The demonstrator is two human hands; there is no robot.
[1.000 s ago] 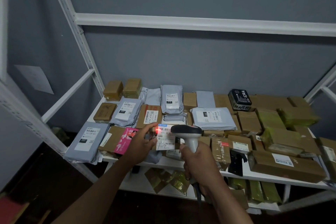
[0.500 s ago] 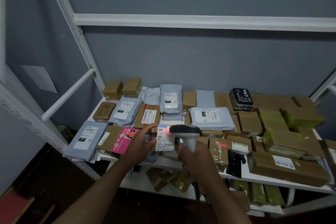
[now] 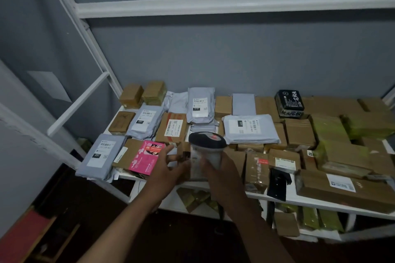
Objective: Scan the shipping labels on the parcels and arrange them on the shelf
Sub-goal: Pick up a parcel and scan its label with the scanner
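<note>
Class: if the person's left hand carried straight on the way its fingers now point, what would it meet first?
Probably the small brown parcel its fingertips already reach, just behind the scanner. The left hand points up-right; blur leaves contact and depth uncertain.

Small parcel [image 3: 183, 156] between the hands smeared by motion blur, its label unreadable, left hand [image 3: 168, 168] fingers blurred, scanner [image 3: 206, 151] handle hidden inside right hand [image 3: 222, 175], brown boxes [image 3: 367, 126] far right of the right hand cut by the frame edge
</note>
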